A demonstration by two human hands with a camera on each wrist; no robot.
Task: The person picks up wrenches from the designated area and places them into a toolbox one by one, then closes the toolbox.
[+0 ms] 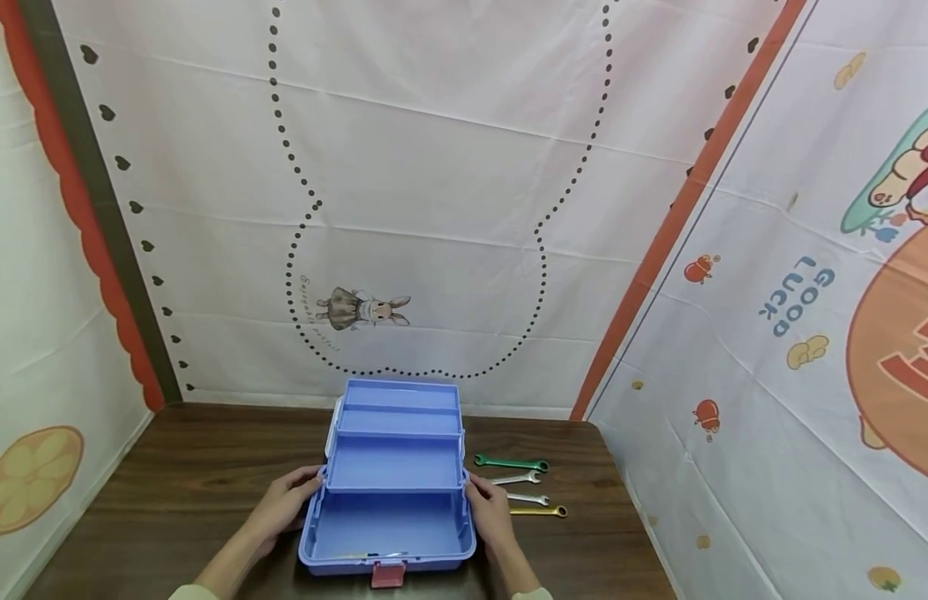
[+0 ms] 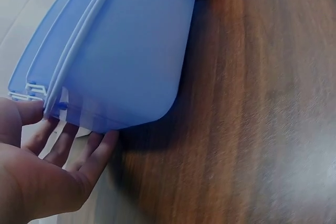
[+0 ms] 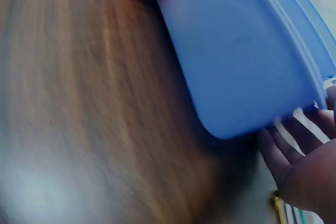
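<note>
A blue toolbox (image 1: 426, 567) stands on the table with its lid up and its tiered trays (image 1: 396, 463) raised over the lower bin. A pink latch (image 1: 389, 575) hangs at its front. My left hand (image 1: 286, 503) holds the left side, thumb at the rim and fingers along the outer wall (image 2: 131, 61). On the opposite side, my right hand (image 1: 491, 512) grips the box the same way, its fingers (image 3: 283, 145) against the wall. Thin slender items (image 1: 374, 555) lie near the front inside the bin.
Right of the box lie several wrenches: a green one (image 1: 512, 463), silver ones (image 1: 530, 477) and a gold one (image 1: 541, 512). The dark wooden table (image 1: 187, 467) meets printed cloth walls (image 1: 434, 283) at the back and sides.
</note>
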